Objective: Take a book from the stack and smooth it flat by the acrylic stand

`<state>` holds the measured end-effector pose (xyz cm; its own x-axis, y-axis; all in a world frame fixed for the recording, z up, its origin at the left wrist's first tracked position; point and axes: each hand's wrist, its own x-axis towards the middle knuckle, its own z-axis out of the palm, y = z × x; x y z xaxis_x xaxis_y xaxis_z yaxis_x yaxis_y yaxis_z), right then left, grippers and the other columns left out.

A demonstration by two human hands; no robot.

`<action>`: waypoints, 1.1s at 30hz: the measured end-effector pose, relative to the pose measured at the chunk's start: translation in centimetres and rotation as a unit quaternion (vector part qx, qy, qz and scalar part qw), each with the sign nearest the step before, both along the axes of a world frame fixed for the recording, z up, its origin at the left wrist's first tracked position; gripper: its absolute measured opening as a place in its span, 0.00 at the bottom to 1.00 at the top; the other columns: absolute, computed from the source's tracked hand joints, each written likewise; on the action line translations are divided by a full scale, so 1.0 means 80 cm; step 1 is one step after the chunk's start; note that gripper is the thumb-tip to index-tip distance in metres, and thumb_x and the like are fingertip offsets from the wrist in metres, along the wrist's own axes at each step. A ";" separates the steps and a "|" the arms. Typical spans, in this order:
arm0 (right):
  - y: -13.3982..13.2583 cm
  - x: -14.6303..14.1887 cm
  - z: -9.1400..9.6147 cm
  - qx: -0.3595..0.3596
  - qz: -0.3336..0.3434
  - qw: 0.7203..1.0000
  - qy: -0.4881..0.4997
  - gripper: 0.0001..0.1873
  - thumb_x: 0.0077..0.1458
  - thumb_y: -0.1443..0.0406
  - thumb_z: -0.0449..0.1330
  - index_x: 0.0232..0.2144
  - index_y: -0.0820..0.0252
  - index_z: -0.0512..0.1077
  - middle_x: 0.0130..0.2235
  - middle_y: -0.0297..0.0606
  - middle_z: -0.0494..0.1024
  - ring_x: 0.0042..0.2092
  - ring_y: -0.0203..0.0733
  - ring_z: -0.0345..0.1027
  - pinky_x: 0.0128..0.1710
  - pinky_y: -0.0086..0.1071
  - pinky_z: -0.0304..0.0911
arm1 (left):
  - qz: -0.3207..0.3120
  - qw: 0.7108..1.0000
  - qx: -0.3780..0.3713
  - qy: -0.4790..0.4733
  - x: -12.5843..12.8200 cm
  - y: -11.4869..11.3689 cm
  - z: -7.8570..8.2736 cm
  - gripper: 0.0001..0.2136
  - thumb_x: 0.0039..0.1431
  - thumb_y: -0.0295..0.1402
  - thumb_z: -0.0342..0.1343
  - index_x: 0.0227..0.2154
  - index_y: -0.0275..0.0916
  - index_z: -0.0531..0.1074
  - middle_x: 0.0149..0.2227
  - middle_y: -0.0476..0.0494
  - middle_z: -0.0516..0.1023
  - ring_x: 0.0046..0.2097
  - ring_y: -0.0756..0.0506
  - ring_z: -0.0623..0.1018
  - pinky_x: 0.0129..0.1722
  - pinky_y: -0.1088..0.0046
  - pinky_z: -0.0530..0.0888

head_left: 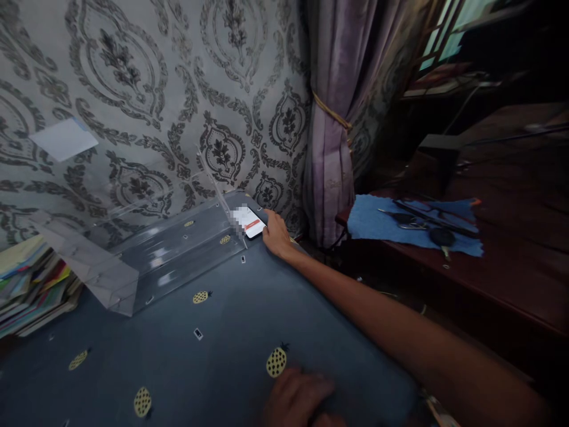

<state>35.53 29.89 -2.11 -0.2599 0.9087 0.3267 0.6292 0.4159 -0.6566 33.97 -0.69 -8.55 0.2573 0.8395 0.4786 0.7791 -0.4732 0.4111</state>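
Brightly lit, the phone (255, 230) shows a white screen with a red band, at the counter's (231, 356) far end beside a clear rack (102, 273). The right hand (278, 233), stretched far forward, grips its right edge; the left hand (297, 398) is low and blurred, its closure unclear.

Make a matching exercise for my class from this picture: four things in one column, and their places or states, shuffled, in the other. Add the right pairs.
Things
1. Black-edged smartphone with a lit white screen
2. Clear plastic stand with angled panels
3. Purple fabric curtain
4. Ragged-edged blue cloth

Places and states
A. Tied back with a tan cord
B. Lying on a dark red table
C. Has the right hand at its edge
D. Beside the stack of colourful papers

Right pairs: 1-C, 2-D, 3-A, 4-B
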 end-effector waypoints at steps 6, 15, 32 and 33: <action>-0.003 0.015 -0.016 0.038 0.014 0.998 0.052 0.32 0.54 0.74 0.49 0.63 0.63 0.59 0.58 0.51 0.70 0.60 0.52 0.62 0.61 0.48 0.58 | -0.108 0.989 0.074 0.075 -0.015 0.009 0.012 0.10 0.68 0.32 0.49 0.42 0.44 0.76 0.48 0.43 0.82 0.48 0.44 0.81 0.50 0.63 0.79; -0.064 0.049 -0.025 0.055 0.026 0.997 0.045 0.32 0.53 0.74 0.51 0.62 0.61 0.62 0.56 0.49 0.73 0.57 0.50 0.66 0.59 0.47 0.62 | -0.138 0.987 -0.065 0.045 -0.017 -0.009 0.103 0.12 0.65 0.26 0.47 0.49 0.39 0.70 0.55 0.37 0.75 0.55 0.42 0.74 0.57 0.59 0.73; -0.080 0.055 -0.015 0.041 0.025 0.998 0.040 0.28 0.55 0.73 0.53 0.59 0.64 0.64 0.55 0.50 0.74 0.56 0.48 0.68 0.59 0.44 0.63 | -0.133 0.983 -0.080 0.097 -0.016 -0.018 0.123 0.12 0.66 0.25 0.49 0.50 0.38 0.70 0.56 0.39 0.75 0.56 0.43 0.73 0.61 0.58 0.71; -0.079 0.054 -0.015 0.039 0.026 0.998 0.041 0.28 0.55 0.73 0.53 0.59 0.63 0.64 0.55 0.50 0.74 0.57 0.48 0.68 0.59 0.44 0.62 | -0.132 0.983 -0.080 0.097 -0.016 -0.018 0.123 0.12 0.66 0.25 0.49 0.50 0.38 0.70 0.56 0.39 0.75 0.57 0.42 0.73 0.61 0.57 0.71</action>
<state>39.87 23.54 -3.29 -0.2765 0.8654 0.4179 0.5512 0.4991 -0.6687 32.69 -2.15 1.26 0.5496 0.7918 0.2664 0.7089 -0.6108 0.3527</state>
